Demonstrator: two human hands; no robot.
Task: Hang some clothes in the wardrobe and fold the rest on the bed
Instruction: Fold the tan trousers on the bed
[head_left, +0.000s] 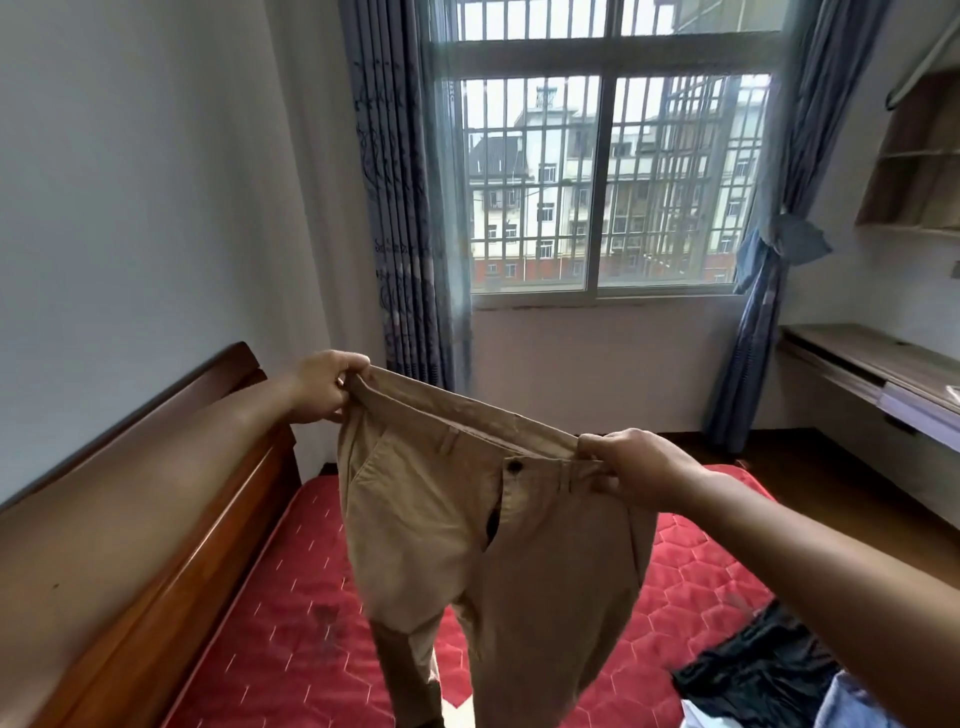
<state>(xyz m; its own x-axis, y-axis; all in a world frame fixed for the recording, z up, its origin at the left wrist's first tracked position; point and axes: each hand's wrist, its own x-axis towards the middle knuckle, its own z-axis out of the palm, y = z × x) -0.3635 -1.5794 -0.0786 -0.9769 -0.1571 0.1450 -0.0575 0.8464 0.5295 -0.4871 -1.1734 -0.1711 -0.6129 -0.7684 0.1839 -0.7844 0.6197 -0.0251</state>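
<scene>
The person holds a pair of tan trousers up by the waistband, above the bed with its red quilted mattress. The left hand has its fingers curled tight over 1 end of the waistband; the right hand pinches the other end near the dark button. The 2 legs hang down toward the mattress. A black garment lies crumpled at the bed's right edge, with pale blue cloth just beside it. A wooden headboard runs along the left.

Matt cotton trousers, quilted red mattress, glossy wooden headboard
</scene>
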